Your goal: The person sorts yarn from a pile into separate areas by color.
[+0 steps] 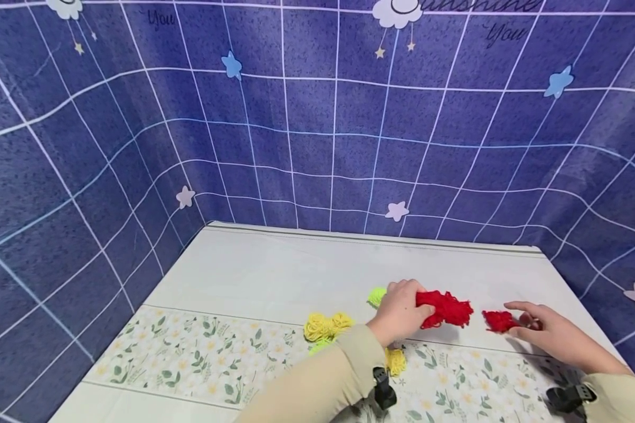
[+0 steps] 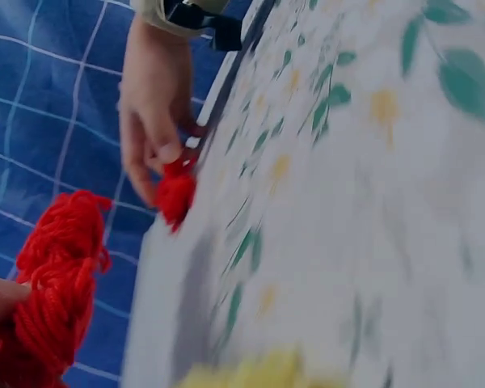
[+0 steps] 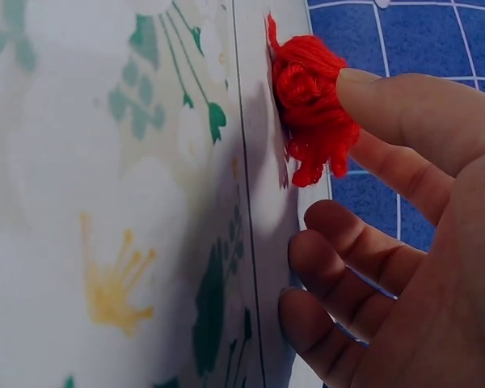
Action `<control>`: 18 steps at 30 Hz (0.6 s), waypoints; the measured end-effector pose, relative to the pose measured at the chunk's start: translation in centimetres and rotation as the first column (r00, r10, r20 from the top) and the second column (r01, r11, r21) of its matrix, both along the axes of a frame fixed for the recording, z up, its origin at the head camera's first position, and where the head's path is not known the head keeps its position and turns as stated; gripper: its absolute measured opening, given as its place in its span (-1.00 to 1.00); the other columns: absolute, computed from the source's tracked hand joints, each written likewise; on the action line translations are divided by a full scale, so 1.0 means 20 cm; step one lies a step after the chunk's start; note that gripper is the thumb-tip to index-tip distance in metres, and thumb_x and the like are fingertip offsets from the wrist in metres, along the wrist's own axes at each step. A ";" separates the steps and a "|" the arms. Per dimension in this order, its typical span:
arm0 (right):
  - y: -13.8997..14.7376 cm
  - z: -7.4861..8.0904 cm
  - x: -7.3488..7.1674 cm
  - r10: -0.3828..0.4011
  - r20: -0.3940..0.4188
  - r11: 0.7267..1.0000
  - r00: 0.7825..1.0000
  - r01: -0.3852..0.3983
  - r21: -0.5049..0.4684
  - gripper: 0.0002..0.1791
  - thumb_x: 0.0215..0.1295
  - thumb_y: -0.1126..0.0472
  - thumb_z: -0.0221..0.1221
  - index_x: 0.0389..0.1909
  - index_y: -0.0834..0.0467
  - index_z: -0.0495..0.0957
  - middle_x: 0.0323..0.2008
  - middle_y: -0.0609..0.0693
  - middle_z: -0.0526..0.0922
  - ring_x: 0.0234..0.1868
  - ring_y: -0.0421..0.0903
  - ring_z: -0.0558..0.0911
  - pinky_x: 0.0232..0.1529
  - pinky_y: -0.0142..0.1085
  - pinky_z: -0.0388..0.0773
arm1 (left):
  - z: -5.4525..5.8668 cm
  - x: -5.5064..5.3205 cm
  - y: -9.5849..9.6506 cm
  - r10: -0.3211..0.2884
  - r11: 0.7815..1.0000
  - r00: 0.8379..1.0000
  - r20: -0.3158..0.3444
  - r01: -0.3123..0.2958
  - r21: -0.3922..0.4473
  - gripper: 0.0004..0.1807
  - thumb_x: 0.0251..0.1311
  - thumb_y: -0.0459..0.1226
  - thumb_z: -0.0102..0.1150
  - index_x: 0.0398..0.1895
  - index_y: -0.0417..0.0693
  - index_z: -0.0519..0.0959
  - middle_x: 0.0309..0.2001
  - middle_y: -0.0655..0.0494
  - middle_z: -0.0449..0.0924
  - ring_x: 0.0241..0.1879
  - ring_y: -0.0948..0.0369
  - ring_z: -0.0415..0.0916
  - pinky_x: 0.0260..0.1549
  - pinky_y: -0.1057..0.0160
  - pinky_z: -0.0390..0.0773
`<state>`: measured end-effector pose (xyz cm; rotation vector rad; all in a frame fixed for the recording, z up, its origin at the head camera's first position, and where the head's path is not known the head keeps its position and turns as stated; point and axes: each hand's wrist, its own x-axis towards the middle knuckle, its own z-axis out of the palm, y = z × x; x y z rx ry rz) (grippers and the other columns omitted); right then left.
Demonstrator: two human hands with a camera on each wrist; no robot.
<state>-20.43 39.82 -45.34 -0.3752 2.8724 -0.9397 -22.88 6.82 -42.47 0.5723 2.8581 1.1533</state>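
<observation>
My left hand (image 1: 402, 311) grips a large bundle of red yarn (image 1: 447, 309), which sticks out to the right of its fingers above the table. In the left wrist view the looped strands of this bundle (image 2: 61, 283) show at the lower left, with a fingertip against them. To the right, my right hand (image 1: 547, 332) pinches a smaller red yarn bundle (image 1: 498, 321) between thumb and index finger. The right wrist view shows the thumb on this small bundle (image 3: 311, 101), the index finger partly behind it, and the other fingers loosely bent below.
Bundles of yellow yarn (image 1: 325, 326) and light green yarn (image 1: 377, 296) lie around my left forearm, partly covered by it. Another yellow bundle (image 1: 396, 362) shows beneath the wrist. A flower-patterned band crosses the white table (image 1: 275, 258); a blue checked curtain (image 1: 307, 147) hangs behind and beside it.
</observation>
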 end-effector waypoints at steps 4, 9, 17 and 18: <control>0.00 0.00 0.00 -0.013 0.016 1.000 1.000 0.013 -0.014 -0.37 0.42 0.11 0.26 0.35 0.38 0.35 -0.39 0.01 0.43 -0.47 -0.21 0.32 -0.51 -0.29 0.30 | -0.05 0.01 0.13 0.025 1.000 0.999 0.048 -0.025 -0.007 -0.83 0.29 -0.07 0.34 -0.17 0.15 0.58 -0.26 0.38 0.47 -0.15 0.33 0.32 -0.24 0.34 0.40; 0.00 0.00 0.00 -0.032 0.044 0.999 0.999 0.033 -0.014 -0.32 0.41 0.06 0.27 0.37 0.37 0.33 -0.37 0.02 0.46 -0.43 -0.18 0.35 -0.49 -0.29 0.33 | -0.12 0.00 0.24 0.021 1.000 0.999 0.039 -0.020 -0.024 -0.81 0.30 -0.04 0.32 -0.12 0.18 0.59 -0.25 0.39 0.47 -0.16 0.34 0.31 -0.22 0.33 0.40; 0.01 -0.02 -0.02 0.037 -0.004 0.997 0.999 -0.037 -0.066 -0.36 0.40 0.16 0.28 0.36 0.40 0.34 -0.40 -0.02 0.46 -0.49 -0.23 0.33 -0.51 -0.30 0.31 | -0.18 -0.04 0.31 0.075 0.996 0.997 -0.035 -0.077 -0.051 -0.80 0.29 -0.04 0.33 -0.10 0.22 0.60 -0.25 0.40 0.47 -0.15 0.34 0.31 -0.19 0.33 0.39; 0.01 -0.02 -0.02 0.047 -0.009 0.996 0.999 -0.047 -0.076 -0.36 0.40 0.17 0.27 0.36 0.40 0.34 -0.41 -0.02 0.45 -0.50 -0.24 0.32 -0.52 -0.30 0.30 | -0.19 -0.04 0.31 0.078 0.995 0.996 -0.037 -0.080 -0.054 -0.80 0.28 -0.04 0.34 -0.10 0.22 0.60 -0.24 0.40 0.47 -0.15 0.34 0.31 -0.18 0.33 0.39</control>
